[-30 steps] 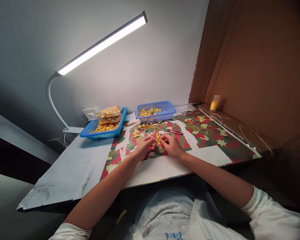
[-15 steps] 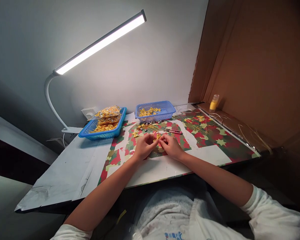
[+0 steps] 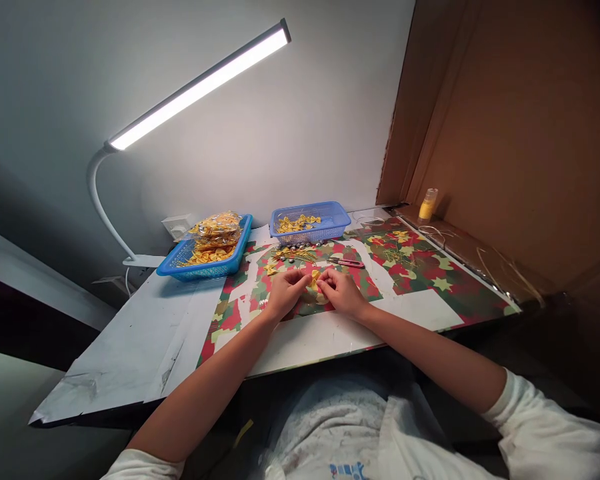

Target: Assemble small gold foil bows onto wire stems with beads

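- Right hand (image 3: 344, 292): thumb and forefinger pinching the right side of a yellow bow (image 3: 315, 279).
- Left hand (image 3: 286, 291): fingers curled, thumb tip at the bow's left side; can't tell if it actually grips.
- Yellow bow: between both hands' fingertips, over the middle of the table (image 3: 105, 353), partly covered by fingers.
- Loose bow (image 3: 271, 270): on the table, just beyond the left hand, toward the back edge.
- Gold strands (image 3: 303, 255): bunched beyond the hands, small silvery balls (image 3: 291, 260) beside them.
- Pink-handled tool (image 3: 349, 263): lying flat, just beyond the right hand.
- Camouflage sheet (image 3: 415, 270): under the work, reaching the table's right edge; more yellow bits (image 3: 400, 236) toward the back right corner.
- Periwinkle basket (image 3: 337, 231): at the table's back edge, yellow bows inside.
- Bright blue basket (image 3: 205, 270): toward the back left corner, piled with yellow pieces and clear bags.
- Lamp (image 3: 200, 87): lit, base by the back left corner.
- Bottle (image 3: 427, 210): upright, yellow contents, near the back right corner.
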### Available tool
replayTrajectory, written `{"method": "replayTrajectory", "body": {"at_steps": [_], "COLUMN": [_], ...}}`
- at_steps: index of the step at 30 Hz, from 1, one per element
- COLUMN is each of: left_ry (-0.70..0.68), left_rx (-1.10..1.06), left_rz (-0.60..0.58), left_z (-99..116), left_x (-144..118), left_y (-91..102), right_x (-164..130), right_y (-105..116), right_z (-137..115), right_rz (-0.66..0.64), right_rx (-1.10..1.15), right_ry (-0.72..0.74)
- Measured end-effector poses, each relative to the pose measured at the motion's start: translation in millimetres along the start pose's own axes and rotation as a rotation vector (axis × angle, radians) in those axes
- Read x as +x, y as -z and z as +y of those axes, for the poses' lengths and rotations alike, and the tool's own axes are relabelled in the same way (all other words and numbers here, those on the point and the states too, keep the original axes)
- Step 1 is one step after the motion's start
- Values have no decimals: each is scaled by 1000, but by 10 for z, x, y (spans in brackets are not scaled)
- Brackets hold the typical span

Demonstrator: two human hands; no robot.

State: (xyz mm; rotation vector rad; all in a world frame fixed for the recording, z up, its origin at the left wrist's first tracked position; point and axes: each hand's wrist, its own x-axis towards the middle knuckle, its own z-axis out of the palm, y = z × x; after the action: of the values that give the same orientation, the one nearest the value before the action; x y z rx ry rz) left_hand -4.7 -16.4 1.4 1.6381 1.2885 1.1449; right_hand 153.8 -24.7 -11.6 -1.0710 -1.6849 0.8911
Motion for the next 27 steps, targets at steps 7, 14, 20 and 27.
{"method": "replayTrajectory", "body": {"at_steps": [7, 14, 20, 27], "left_ry": [-8, -42, -84, -122], "left_rx": [-20, -10, 16, 60], "left_rz": [-4, 9, 16, 30], "left_z": [23, 33, 43, 17], "left_x": [-25, -19, -19, -19], "left_y": [-7, -5, -7, -1], "right_x": [2, -11, -24, -25], "right_y": [-13, -4, -15, -16], "right_z": [8, -29, -40, -38], "right_rz": [8, 24, 27, 11], "right_rx": [30, 33, 49, 63], "right_ry": [-5, -13, -31, -35]}}
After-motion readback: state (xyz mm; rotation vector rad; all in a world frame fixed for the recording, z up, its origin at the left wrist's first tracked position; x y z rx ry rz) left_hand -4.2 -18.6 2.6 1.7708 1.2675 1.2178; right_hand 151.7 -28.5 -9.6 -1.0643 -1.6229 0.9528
